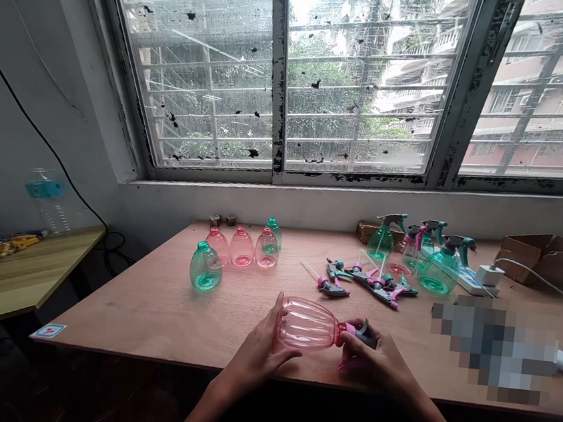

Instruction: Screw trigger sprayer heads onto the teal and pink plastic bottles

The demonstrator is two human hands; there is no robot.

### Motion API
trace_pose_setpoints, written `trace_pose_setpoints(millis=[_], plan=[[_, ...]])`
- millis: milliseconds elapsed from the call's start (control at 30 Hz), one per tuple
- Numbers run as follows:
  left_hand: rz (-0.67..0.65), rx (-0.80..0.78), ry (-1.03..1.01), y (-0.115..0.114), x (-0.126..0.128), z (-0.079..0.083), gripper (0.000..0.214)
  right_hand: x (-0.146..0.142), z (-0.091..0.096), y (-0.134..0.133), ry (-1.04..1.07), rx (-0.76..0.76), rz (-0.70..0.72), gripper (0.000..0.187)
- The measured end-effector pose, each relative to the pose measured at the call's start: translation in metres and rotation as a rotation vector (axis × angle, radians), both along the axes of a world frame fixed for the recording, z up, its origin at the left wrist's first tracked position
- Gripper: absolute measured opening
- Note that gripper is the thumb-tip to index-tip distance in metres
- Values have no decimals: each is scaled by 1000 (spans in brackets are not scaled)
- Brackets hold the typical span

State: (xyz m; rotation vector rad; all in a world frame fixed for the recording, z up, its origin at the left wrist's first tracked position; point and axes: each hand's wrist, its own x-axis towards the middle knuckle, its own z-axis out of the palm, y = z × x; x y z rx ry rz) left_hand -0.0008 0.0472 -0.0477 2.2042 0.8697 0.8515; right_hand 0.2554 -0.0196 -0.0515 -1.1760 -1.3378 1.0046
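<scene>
A clear pink plastic bottle (307, 324) lies sideways just above the near edge of the wooden table (161, 306). My left hand (259, 353) is wrapped round its base. My right hand (376, 362) grips the grey and pink spray trigger head (365, 334) sitting at the bottle's neck. Both hands are closed on these parts.
Several headless pink and green bottles (242, 247) stand at the back left. Loose trigger heads (369, 284) lie in the middle right, beside assembled spray bottles (437, 264). A power strip (478, 277), a cardboard box (546, 255) and a side table (8, 269) are around.
</scene>
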Motion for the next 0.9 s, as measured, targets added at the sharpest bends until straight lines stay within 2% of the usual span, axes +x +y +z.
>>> trace_pose_setpoints(millis=[133, 300, 467, 567, 733, 900], plan=[[-9, -18, 16, -3, -1, 4, 113, 0, 1, 1, -10, -5, 13, 39], [-2, -50, 13, -4, -2, 7, 91, 1, 2, 0, -12, 3, 1, 38], [-15, -13, -25, -1, -2, -3, 98, -1, 4, -1, 48, 11, -2, 37], [-28, -17, -10, -1, -2, -1, 105, -2, 4, -1, 58, 6, 5, 37], [-24, -53, -15, -3, -1, 7, 70, -1, 4, -1, 45, -8, 10, 39], [-28, -22, -52, -2, -1, 3, 82, -1, 4, 0, 62, 0, -14, 41]])
